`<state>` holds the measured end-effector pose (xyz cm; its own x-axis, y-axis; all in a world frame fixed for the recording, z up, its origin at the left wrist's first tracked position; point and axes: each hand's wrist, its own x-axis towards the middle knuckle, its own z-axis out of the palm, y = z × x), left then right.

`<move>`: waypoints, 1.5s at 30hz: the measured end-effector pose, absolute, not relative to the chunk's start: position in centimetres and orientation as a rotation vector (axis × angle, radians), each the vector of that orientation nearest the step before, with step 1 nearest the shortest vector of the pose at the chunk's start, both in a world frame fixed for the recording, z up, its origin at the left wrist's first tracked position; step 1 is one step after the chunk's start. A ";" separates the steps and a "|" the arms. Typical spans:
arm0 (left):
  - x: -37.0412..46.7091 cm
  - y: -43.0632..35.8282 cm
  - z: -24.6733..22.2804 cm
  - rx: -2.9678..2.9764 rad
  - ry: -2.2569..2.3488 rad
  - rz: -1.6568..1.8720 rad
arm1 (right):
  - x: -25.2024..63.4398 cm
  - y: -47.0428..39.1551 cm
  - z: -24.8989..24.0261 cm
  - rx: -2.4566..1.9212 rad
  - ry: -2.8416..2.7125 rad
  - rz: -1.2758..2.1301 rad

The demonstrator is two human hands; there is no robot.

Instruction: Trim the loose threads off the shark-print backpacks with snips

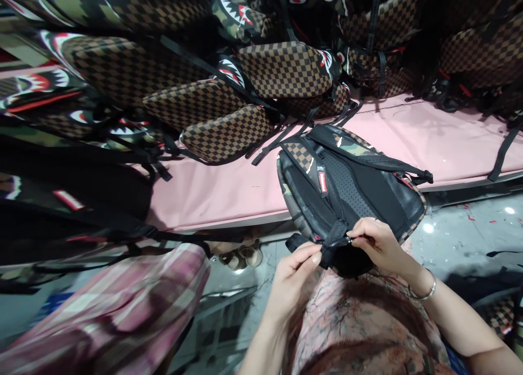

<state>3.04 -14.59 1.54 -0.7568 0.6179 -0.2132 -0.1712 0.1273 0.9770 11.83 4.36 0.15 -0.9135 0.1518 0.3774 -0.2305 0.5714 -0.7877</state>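
Note:
A black backpack with checkered and camouflage trim lies back side up, partly on the pink table and partly over its front edge. Both shoulder straps face up, and one carries a red label. At the backpack's near end, my left hand pinches a black strap between thumb and fingers. Just to the right, my right hand is closed on a small dark piece at the strap's side, too small to make out. A bracelet is on my right wrist.
Checkered backpacks with shark faces are piled along the back of the pink table. At the left, a person in a plaid garment is beside a black backpack. Another checkered bag shows low at the right.

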 end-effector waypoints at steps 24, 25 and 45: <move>2.3 -15.9 0.9 0.456 1.950 1.672 | 11.7 3.3 0.3 0.116 -2.486 1.113; 1.9 -16.7 0.8 0.457 1.920 1.698 | 11.7 3.4 0.3 0.105 -2.437 1.169; 1.9 -12.3 -0.5 1.094 2.601 0.895 | 8.6 2.9 -4.6 -0.748 -2.389 1.690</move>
<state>1.90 -12.33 -0.51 -0.7128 0.6985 0.0637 0.5897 0.5477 0.5935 8.62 2.90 -4.62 -0.8707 0.4576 -0.1805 0.3226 0.2540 -0.9118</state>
